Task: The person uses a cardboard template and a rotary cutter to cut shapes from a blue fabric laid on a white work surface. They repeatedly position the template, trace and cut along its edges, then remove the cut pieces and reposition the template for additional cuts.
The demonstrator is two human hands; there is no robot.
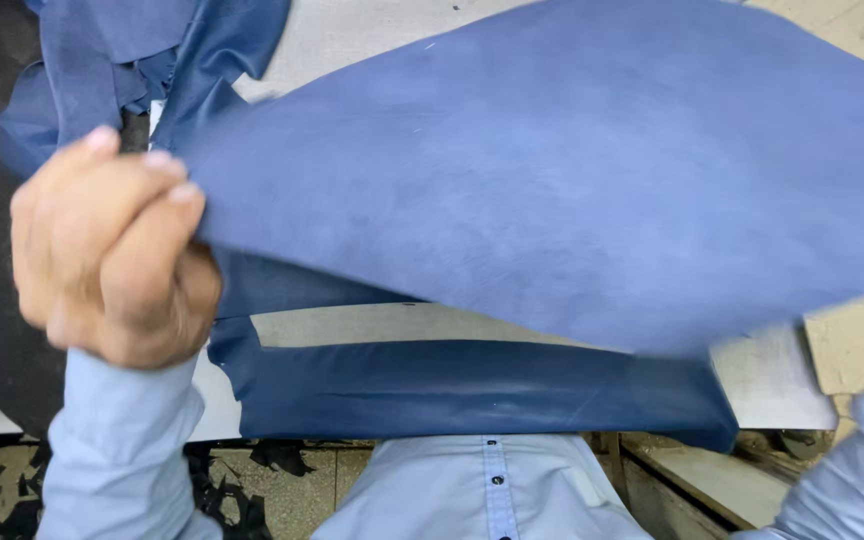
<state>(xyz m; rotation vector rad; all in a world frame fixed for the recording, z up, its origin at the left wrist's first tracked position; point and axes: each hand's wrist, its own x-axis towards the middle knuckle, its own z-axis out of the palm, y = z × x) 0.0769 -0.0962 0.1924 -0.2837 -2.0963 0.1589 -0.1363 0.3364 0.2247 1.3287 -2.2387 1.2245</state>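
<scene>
A large sheet of blue leather (552, 170) filled most of the view, lifted clear of the pale work surface (372, 325) and blurred along its lower edge. Its long axis ran roughly left to right, from the left hand across to the right edge of the picture, with its broad face turned up toward the camera. Judging by how it hung, the sheet was in mid-handling: raised off the surface, not yet laid flat or set aside.

Beneath it a darker blue piece (472, 390) lay flat on the surface near the person's body, its length also running left to right. More dark blue pieces (122, 50) were heaped at the upper left, well apart from that flat one.

The left hand (112, 250) was closed in a fist-like grip, fingers pressed together, pinching the left edge of the lifted sheet. Of the right arm only a light blue sleeve (852, 470) showed at the lower right; the hand itself was out of view, so its grip could not be told.

Dark scraps (232, 490) littered the floor below.
</scene>
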